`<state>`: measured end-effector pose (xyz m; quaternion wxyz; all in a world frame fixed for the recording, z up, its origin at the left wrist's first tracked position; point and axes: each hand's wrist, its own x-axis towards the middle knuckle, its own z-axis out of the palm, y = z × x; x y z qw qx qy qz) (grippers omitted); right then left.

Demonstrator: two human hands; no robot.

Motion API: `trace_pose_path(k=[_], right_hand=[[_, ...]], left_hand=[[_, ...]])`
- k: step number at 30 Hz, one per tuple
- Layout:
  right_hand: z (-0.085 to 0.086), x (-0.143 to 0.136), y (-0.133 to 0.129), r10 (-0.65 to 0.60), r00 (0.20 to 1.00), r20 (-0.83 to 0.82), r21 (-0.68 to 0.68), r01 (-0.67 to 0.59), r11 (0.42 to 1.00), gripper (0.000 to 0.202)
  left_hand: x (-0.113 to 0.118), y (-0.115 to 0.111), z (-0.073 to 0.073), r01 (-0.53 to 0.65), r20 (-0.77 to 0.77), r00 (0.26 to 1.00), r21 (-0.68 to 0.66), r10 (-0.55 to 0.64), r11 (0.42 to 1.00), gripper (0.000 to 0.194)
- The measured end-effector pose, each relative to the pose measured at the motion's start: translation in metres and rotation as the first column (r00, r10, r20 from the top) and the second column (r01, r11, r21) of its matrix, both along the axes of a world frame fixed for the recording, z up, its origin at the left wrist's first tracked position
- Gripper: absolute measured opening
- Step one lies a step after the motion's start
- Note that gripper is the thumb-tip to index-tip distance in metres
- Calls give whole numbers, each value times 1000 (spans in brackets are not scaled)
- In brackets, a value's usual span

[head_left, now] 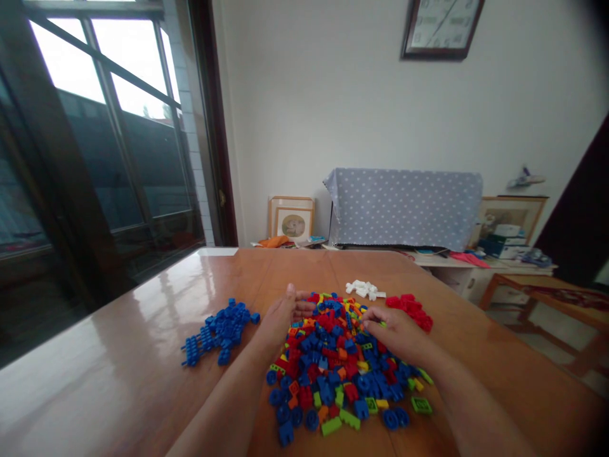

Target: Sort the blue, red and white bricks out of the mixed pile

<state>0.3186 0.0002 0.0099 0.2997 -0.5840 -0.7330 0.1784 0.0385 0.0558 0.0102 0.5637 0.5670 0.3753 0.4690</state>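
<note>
A large heap of mixed toy building bricks (328, 352) in blue, red, lime green, orange and yellow lies on the table in front of me. My left hand (287, 310) is at the heap's far left edge, thumb up and fingers stretched out, with nothing visible in it. On the heap's right side, my right hand (387, 325) has its fingers curled together. A bit of lime green shows by those fingertips; whether they grip it is unclear. Blue wheels (311, 419) and lime green bricks (332, 426) lie along the near edge.
Left of the heap is a separate group of blue bricks (228, 327). White pieces (365, 290) lie behind it, and red bricks (410, 309) beyond my right hand. All rest on a glossy brown wooden table (143, 336). A wooden stool (547, 298) stands at the right.
</note>
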Motion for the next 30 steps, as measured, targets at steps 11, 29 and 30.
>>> trace_pose_path(k=[11,29,30], right_hand=[[-17,38,14,-199,977,-71,-34,197,980,24],[-5,-22,0,-11,990,138,5,11,1000,16],[-5,-22,0,-12,991,135,7,12,1000,16]], left_hand=[[-10,9,-4,-190,-307,922,177,238,966,52],[21,-3,-40,218,-694,688,476,211,852,41],[21,-3,-38,221,-684,695,494,220,841,38]])
